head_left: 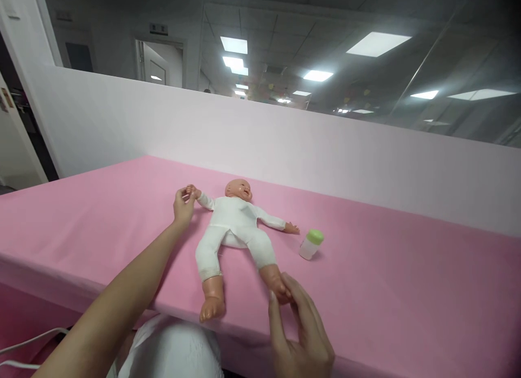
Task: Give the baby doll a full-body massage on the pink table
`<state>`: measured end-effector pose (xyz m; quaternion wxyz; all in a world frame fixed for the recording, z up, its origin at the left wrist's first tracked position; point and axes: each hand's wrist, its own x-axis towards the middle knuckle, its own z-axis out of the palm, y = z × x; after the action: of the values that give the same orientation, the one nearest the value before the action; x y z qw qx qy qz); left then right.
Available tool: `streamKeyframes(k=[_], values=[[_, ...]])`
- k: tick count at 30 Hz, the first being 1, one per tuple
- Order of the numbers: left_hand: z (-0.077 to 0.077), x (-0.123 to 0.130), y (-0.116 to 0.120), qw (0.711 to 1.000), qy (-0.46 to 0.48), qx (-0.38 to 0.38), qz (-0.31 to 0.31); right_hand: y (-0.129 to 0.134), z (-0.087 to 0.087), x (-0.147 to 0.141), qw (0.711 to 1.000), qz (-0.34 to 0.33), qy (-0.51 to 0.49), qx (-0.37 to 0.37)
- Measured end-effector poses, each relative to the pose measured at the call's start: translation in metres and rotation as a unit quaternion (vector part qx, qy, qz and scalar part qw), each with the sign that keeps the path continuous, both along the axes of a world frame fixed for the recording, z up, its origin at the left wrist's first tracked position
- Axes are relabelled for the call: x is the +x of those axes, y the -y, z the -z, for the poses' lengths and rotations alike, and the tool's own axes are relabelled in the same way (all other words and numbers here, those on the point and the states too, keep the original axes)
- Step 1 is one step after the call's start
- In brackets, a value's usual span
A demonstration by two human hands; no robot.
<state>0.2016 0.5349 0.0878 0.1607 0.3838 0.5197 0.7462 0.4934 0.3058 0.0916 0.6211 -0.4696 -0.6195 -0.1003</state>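
Observation:
A baby doll (234, 218) with a white cloth body and plastic head, hands and feet lies on its back on the pink-covered table (386, 280). Its head points toward the wall and its feet toward me. My left hand (184, 205) is closed around the doll's hand on the left side, arm stretched out. Down at the front edge, my right hand (301, 329) has thumb and fingers around the doll's foot on the right side. Beside the doll's other hand stands a small clear bottle (311, 244) with a green cap, slightly tilted in view.
Behind the table runs a white low wall (285, 145) with a large window (325, 52) above it, reflecting ceiling lights. At far left is a door (16, 134). White cables (32, 340) hang at the lower left, near my knee in white clothing (175, 348).

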Motion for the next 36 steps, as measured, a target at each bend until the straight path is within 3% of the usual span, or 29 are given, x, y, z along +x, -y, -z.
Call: streamKeyframes(k=[4, 6, 8, 11, 13, 17, 21, 25, 28, 32, 36], values=[[0.005, -0.023, -0.012, 0.984, 0.141, -0.110, -0.017, 0.009, 0.040, 0.001, 0.999, 0.030, 0.006, 0.042], [0.005, -0.026, -0.013, 0.979, 0.150, -0.134, -0.015, 0.008, 0.054, 0.000, 0.998, 0.028, 0.004, 0.057], [0.003, -0.022, -0.010, 0.980, 0.146, -0.131, -0.027, 0.006, 0.057, -0.001, 0.999, 0.017, -0.007, 0.047], [-0.003, -0.005, 0.002, 0.996, 0.058, -0.057, -0.040, 0.001, 0.039, -0.002, 0.999, 0.005, -0.038, 0.012], [-0.007, 0.008, 0.011, 0.998, -0.055, 0.017, -0.007, -0.008, 0.018, -0.005, 0.999, -0.016, -0.044, -0.007], [-0.009, 0.025, 0.027, 0.950, -0.285, 0.096, 0.088, -0.043, -0.016, -0.024, 0.995, -0.090, -0.035, -0.031], [-0.011, 0.030, 0.036, 0.888, -0.408, 0.125, 0.171, -0.081, -0.020, -0.050, 0.989, -0.114, -0.041, -0.082], [-0.011, 0.032, 0.037, 0.866, -0.441, 0.126, 0.201, -0.092, -0.014, -0.064, 0.988, -0.117, -0.031, -0.099], [-0.008, 0.029, 0.032, 0.894, -0.410, 0.105, 0.147, -0.079, -0.019, -0.058, 0.992, -0.101, -0.033, -0.067], [-0.002, 0.018, 0.018, 0.957, -0.274, 0.078, 0.054, -0.048, -0.022, -0.034, 0.998, -0.051, -0.032, -0.003], [0.003, -0.003, 0.003, 0.998, -0.063, 0.016, -0.020, -0.014, 0.005, -0.013, 1.000, -0.025, -0.015, -0.003]])
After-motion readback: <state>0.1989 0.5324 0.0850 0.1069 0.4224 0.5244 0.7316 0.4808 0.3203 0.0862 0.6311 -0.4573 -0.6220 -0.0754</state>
